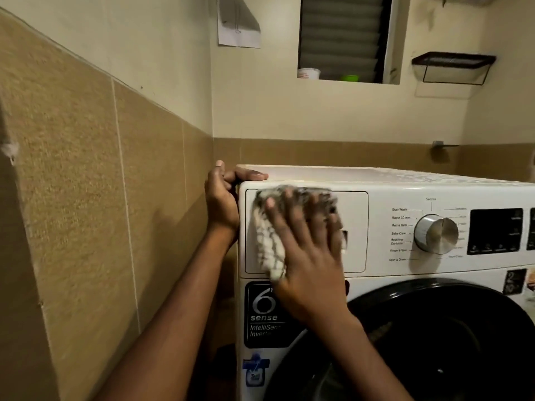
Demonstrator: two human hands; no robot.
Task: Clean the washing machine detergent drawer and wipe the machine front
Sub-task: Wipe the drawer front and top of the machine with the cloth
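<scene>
The tan tiled wall [95, 198] fills the left half of the frame, and the white front-loading washing machine [385, 273] stands against it in the lower right. Its round black door [448, 328] takes up the bottom right corner. The white rectangular detergent drawer [354, 227] sits shut at the upper left of the machine's front, flush with the control panel, and your hands are both at it. Your right hand [307, 256] lies flat on the drawer front, fingers straight and spread, pressing a crumpled white cloth with grey stripes [269, 244] against the panel; the cloth covers the drawer's left and middle part, and the fingers look blurred. Your left hand [221, 198] is curled round the machine's top left corner, thumb lying on the top and fingers down the side by the wall. Right of the drawer are the silver round dial [436, 233] and a dark display [496, 230]. Below the drawer, partly behind your right wrist, is a black sticker [260, 314] marked "6 sense"
</scene>
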